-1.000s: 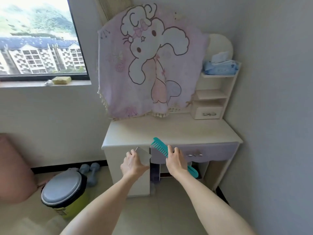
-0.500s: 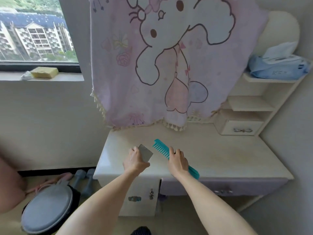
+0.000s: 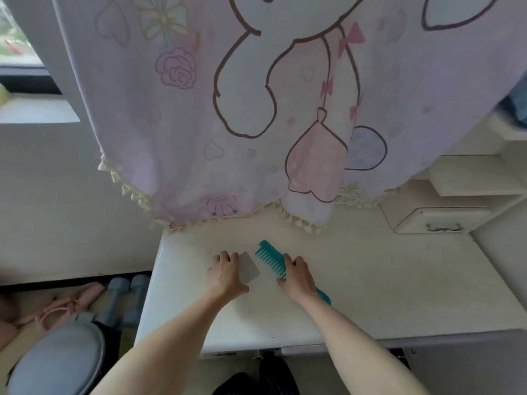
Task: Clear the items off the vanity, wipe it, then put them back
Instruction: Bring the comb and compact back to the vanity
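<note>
single head-worn wide-angle view, looking forward and steeply down from above the counter [image 3: 356, 280], close in, both forearms entering from bottom edge, hanging cloth [image 3: 228, 109] filling the top, floor and bin lid [image 3: 57, 366] at lower left, shelves [image 3: 470, 178] at right edge

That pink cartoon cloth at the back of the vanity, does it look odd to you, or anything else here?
Yes, mildly. The pink cartoon cloth is draped over whatever stands at the back of the vanity, hiding it, and its tasselled hem hangs unevenly. Otherwise nothing looks spilled or damaged: the right hand holds a teal comb.
</note>
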`<action>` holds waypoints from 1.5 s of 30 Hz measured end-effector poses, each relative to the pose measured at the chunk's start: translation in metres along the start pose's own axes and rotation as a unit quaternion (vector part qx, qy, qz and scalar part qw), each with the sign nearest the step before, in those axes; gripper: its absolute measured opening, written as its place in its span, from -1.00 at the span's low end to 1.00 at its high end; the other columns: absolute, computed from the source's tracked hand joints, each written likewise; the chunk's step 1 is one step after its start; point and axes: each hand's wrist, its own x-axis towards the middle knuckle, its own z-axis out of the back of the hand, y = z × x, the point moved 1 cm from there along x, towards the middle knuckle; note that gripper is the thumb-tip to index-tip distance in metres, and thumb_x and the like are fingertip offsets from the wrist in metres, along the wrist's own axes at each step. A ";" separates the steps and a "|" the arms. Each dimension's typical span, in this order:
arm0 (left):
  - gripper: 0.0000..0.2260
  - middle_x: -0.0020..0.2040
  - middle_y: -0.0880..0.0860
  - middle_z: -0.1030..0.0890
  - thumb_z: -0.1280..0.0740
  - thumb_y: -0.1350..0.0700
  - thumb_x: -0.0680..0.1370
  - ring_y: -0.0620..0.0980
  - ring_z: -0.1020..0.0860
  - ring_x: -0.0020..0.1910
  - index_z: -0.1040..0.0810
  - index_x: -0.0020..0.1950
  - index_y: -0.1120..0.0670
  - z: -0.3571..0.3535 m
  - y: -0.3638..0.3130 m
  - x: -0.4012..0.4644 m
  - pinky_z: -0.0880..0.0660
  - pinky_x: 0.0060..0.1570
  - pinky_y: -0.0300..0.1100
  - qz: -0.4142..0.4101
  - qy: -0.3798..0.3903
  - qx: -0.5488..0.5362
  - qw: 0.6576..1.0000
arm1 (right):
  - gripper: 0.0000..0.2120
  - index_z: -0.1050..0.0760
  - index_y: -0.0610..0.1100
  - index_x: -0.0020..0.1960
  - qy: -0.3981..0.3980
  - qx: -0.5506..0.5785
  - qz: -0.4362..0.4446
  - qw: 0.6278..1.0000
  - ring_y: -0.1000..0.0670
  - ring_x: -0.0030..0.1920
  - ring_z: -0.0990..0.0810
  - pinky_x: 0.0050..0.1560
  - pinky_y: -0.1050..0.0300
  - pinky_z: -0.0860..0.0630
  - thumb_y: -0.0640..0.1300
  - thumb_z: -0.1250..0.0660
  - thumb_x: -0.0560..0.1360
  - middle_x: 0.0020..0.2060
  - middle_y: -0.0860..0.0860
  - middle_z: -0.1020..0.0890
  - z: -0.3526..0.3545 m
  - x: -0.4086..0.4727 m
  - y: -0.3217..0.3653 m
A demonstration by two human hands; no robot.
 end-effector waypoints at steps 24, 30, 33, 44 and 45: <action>-0.32 0.26 0.14 -0.47 -0.43 -0.07 0.29 0.17 -0.45 0.23 -0.38 0.34 0.17 -0.003 -0.047 0.047 -0.40 0.19 0.01 -0.210 -0.030 0.100 0.972 | -0.50 -0.13 -0.19 0.48 -0.045 0.003 0.036 0.998 -0.12 0.36 -0.26 0.34 0.06 -0.26 -0.10 -0.12 0.57 0.37 -0.14 -0.31 -0.004 0.006 -0.018; -0.29 0.46 0.14 -0.23 -0.26 -0.17 0.45 0.15 -0.20 0.42 -0.12 0.49 0.09 -0.003 -0.145 0.016 -0.17 0.38 0.04 -0.404 -0.029 0.229 0.885 | -0.47 -0.08 -0.13 0.50 -0.174 -0.031 -0.140 0.974 -0.14 0.48 -0.08 0.48 -0.03 0.02 -0.03 -0.10 0.58 0.48 -0.15 -0.16 0.019 -0.066 -0.086; -0.31 0.52 0.12 -0.06 -0.13 -0.21 0.51 0.13 -0.02 0.48 0.05 0.52 0.05 -0.016 -0.206 -0.030 -0.01 0.43 0.06 -0.479 -0.036 0.273 0.834 | -0.47 -0.07 -0.11 0.50 -0.217 -0.029 -0.247 0.944 -0.18 0.49 -0.04 0.47 -0.09 0.03 0.00 -0.09 0.58 0.49 -0.17 -0.12 0.029 -0.136 -0.133; -0.31 0.53 0.14 0.02 -0.04 -0.21 0.55 0.12 0.06 0.50 0.18 0.52 0.10 -0.112 -0.399 -0.393 0.04 0.43 0.11 -0.774 -0.082 0.218 0.589 | -0.46 -0.35 -0.17 0.39 -0.355 -0.055 -0.621 0.697 -0.27 0.46 -0.13 0.43 -0.20 -0.06 -0.02 -0.31 0.45 0.42 -0.26 -0.28 -0.015 -0.547 -0.244; -0.32 0.53 0.12 0.02 -0.04 -0.20 0.56 0.10 0.06 0.50 0.18 0.52 0.10 -0.124 -0.405 -0.436 0.05 0.44 0.10 -0.797 -0.078 0.200 0.564 | -0.45 -0.25 -0.15 0.44 -0.352 -0.063 -0.642 0.679 -0.25 0.49 -0.02 0.46 -0.16 0.05 -0.01 -0.23 0.51 0.47 -0.25 -0.17 -0.026 -0.589 -0.247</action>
